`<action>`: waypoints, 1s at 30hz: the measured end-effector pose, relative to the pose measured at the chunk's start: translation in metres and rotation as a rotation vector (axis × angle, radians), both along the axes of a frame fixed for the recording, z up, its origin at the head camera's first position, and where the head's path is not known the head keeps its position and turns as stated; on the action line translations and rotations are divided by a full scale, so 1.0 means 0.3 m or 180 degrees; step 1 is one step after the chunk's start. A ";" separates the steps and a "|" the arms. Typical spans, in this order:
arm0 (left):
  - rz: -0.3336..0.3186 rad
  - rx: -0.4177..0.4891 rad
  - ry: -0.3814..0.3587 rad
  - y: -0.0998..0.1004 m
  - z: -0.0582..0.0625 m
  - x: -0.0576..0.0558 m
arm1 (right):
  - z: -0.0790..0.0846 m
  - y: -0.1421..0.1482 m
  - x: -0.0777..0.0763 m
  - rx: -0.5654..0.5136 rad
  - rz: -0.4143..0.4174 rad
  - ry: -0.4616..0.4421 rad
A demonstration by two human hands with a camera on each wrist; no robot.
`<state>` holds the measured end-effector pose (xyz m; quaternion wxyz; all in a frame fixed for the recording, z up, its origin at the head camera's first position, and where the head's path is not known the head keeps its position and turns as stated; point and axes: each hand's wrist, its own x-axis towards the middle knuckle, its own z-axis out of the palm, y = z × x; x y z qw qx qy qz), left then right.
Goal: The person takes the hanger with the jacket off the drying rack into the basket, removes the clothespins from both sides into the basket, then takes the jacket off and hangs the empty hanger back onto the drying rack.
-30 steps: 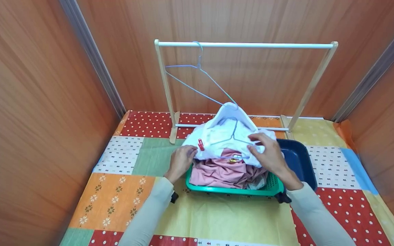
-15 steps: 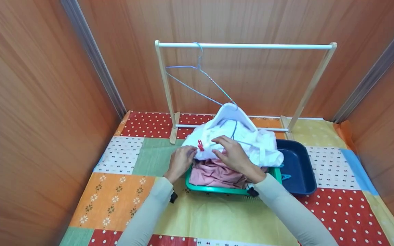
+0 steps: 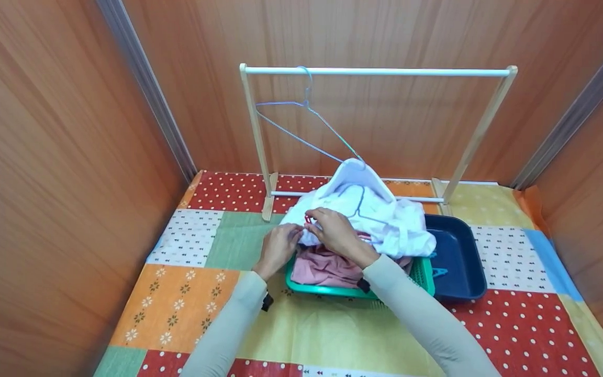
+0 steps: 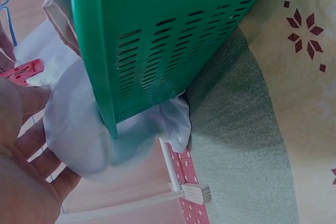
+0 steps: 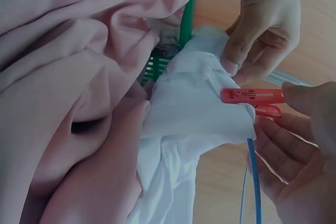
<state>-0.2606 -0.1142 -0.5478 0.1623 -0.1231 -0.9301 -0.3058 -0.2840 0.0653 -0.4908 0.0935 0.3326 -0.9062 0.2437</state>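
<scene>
A white garment (image 3: 411, 235) lies bunched over the pink cloth (image 3: 322, 267) in the green basket (image 3: 327, 290). A blue wire hanger (image 5: 255, 182) lies against the garment. My left hand (image 3: 278, 248) pinches the garment's left edge between thumb and fingers. Beside it, my right hand (image 3: 341, 235) has its thumb and fingers on a red clothespin (image 5: 254, 96), pinching its handle ends. The clothespin sits at the garment's edge near the hanger wire. In the head view the right hand hides most of it.
Behind the basket stands a wooden rack with a white top bar (image 3: 406, 71). Another wire hanger (image 3: 327, 123) hangs from it at the left. On the right, a dark blue tray (image 3: 464, 262) contains a blue clothespin (image 3: 439, 272). Wood-grain panels (image 3: 385, 125) enclose the patchwork-covered surface.
My right hand has moved left from the garment's right side to the red clothespin and now pinches it. The left hand has stayed at the garment's left edge.
</scene>
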 end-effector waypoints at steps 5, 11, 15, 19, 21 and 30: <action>0.0002 0.0017 0.0054 0.000 0.002 0.004 | -0.007 -0.016 -0.007 -0.0081 -0.0025 -0.0026; -0.0018 0.0022 0.0068 -0.001 -0.002 0.007 | -0.014 -0.025 -0.012 -0.0213 -0.0069 0.0021; -0.0006 0.0000 0.0007 -0.001 -0.004 0.006 | -0.024 -0.029 -0.016 -0.0394 -0.0048 0.0178; 0.0001 0.0034 -0.0045 0.000 -0.005 0.004 | -0.037 -0.025 -0.020 -0.0666 0.0031 0.0255; -0.0005 0.0050 -0.0042 0.000 -0.008 0.004 | -0.041 -0.022 -0.020 -0.0849 0.0021 0.0190; 0.0006 0.0040 -0.0081 -0.002 -0.007 -0.001 | 0.000 0.018 0.010 -0.1406 0.0077 -0.0077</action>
